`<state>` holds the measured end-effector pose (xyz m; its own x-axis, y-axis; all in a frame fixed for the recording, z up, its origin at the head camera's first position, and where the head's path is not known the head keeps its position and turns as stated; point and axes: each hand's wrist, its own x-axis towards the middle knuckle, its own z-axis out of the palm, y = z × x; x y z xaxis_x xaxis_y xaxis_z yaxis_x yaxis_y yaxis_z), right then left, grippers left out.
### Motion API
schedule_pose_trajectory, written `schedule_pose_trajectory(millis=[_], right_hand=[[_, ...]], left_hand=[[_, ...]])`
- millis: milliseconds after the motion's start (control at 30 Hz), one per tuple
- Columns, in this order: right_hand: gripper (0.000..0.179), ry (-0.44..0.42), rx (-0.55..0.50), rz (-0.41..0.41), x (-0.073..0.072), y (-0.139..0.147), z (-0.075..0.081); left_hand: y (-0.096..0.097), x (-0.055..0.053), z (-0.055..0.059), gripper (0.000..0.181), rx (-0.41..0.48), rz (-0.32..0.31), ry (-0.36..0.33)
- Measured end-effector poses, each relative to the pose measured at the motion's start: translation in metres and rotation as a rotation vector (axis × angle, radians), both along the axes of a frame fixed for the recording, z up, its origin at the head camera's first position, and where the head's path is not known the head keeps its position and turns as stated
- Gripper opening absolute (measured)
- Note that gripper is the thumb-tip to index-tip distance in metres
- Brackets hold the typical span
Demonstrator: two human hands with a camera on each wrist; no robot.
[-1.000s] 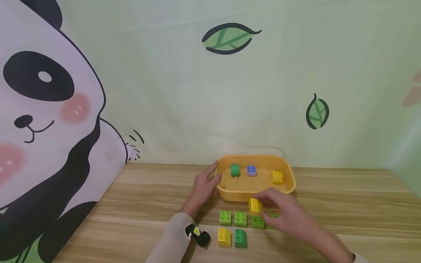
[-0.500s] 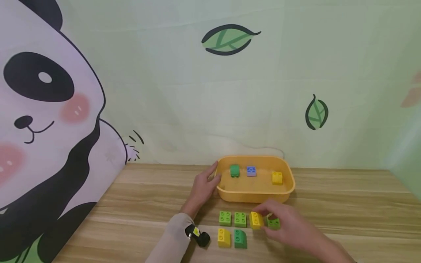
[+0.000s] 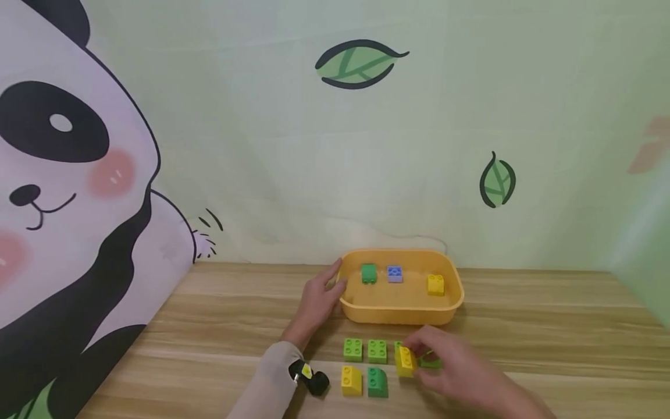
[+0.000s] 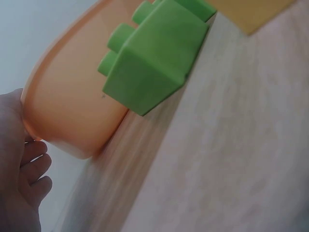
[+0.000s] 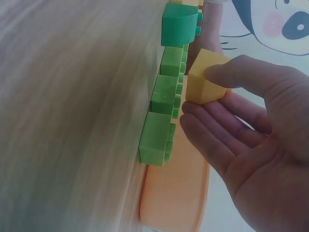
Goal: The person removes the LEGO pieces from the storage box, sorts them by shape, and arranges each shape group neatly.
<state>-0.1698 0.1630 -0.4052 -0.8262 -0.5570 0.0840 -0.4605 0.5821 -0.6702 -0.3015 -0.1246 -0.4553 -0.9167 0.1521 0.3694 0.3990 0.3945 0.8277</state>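
Observation:
My right hand (image 3: pixel 450 361) pinches a yellow sloped toy brick (image 3: pixel 405 362) between thumb and fingers. In the right wrist view, that yellow brick (image 5: pixel 206 77) is held above the tabletop, beside the row of light green bricks (image 5: pixel 164 92). With my left hand (image 3: pixel 316 299) I grip the left end of an orange-yellow tray (image 3: pixel 400 315), thumb at the rim. Another yellow sloped brick (image 3: pixel 351 380) and a dark green curved brick (image 3: pixel 377 382) form a front row. Behind them are light green bricks (image 3: pixel 377 351), partly hidden on the right by my right hand.
Inside the tray lie a dark green brick (image 3: pixel 369 273), a blue-purple brick (image 3: pixel 395 274) and a yellow brick (image 3: pixel 435 285). The tray stands near the back of the wooden table (image 3: pixel 235 326), before a backdrop (image 3: pixel 272 174) printed with a panda and leaves.
My right hand has brought the yellow sloped brick toward me, from beside the tray's front, over the light green row, to beside the front row. My left hand has stayed on the tray.

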Motion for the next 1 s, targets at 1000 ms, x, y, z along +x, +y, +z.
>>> schedule_pose_trajectory(millis=[1000], right_hand=[[0.031,-0.197,0.097,0.056,-0.0022,0.0006,-0.0027]], left_hand=[[0.0006,-0.0001,-0.0004,0.055,0.000,0.000,-0.007]])
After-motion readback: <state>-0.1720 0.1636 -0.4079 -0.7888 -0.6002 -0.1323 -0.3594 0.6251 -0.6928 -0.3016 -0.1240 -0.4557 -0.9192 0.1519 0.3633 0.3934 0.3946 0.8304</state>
